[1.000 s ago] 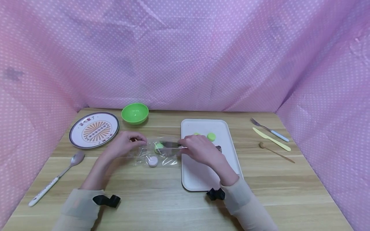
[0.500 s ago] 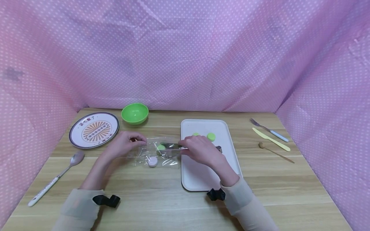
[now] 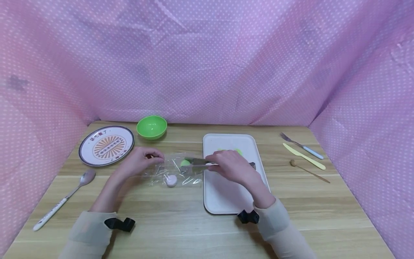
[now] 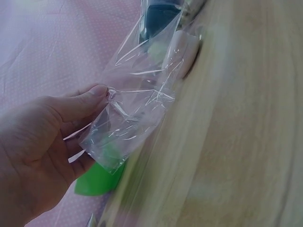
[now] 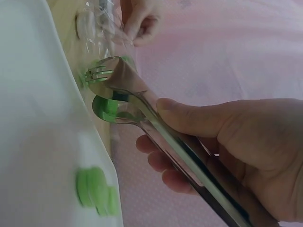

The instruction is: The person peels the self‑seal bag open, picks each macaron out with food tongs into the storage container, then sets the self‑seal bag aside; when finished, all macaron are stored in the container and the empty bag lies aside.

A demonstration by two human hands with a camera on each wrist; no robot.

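My left hand [image 3: 140,162] pinches the closed-looking left end of a clear plastic bag [image 4: 132,109] between thumb and fingers. A pale lilac macaron [image 3: 171,180] lies in the bag. My right hand [image 5: 255,137] grips metal food tongs [image 5: 177,146], one end fork-shaped and the other spoon-shaped. Their tips overlap the bag's right part in the head view. A green macaron [image 3: 185,163] shows at the tips; whether they clamp it firmly, I cannot tell. Beneath my right hand is a white tray [image 3: 218,198], bearing green macarons [image 5: 94,189] partly hidden by the hand in the head view.
A green bowl [image 3: 151,128] and a patterned plate [image 3: 106,145] stand at the back left, with a spoon [image 3: 64,199] in front. To the right lie a fork [image 3: 302,145], a yellow knife [image 3: 304,156] and a thin wooden stick [image 3: 310,172].
My right hand and the tongs have shifted slightly right. The green macaron at their tips has moved right as well. My left hand stays put on the bag.
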